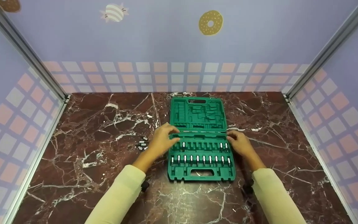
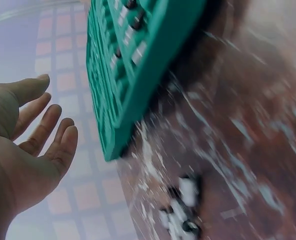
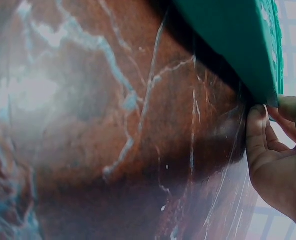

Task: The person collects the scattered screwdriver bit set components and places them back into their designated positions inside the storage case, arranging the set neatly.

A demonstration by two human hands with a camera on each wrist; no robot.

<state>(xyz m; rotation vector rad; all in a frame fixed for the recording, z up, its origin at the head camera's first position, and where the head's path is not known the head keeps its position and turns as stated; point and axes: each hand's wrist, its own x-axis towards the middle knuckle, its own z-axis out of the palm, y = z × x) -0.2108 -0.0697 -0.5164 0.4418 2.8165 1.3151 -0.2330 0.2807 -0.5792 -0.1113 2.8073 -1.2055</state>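
Lying open, hinged green case [image 1: 200,152]

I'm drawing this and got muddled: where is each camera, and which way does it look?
Head: worn on the head, facing forward and down at the open green case; the left hand, right hand and both pale sleeves show.
Left wrist: worn there, looking past the left hand at the case's side and loose metal pieces.
Right wrist: worn there, looking along the table to the right hand at the case's edge.
Shared: head and left wrist both show the loose metal pieces.
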